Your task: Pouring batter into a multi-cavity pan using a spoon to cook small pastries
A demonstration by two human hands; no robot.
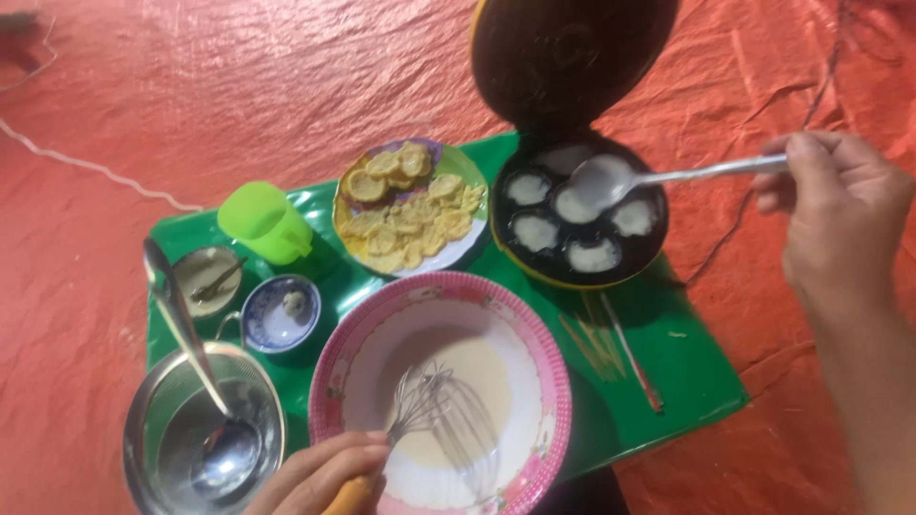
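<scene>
Where the red cloth spreads bare from nine to twelve o'clock, a green tray sits centred; pink-rimmed bowl at six, batter inside; round mould pan at one, lid up; left hand clamped on whisk; right hand pinching spoon over the moulds.

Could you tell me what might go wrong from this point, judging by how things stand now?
The right hand holds a full spoon over the open hot mould pan; batter could drip onto its rim or the green tray. The left hand holds a whisk while attention is elsewhere; the pink bowl might tip.
</scene>
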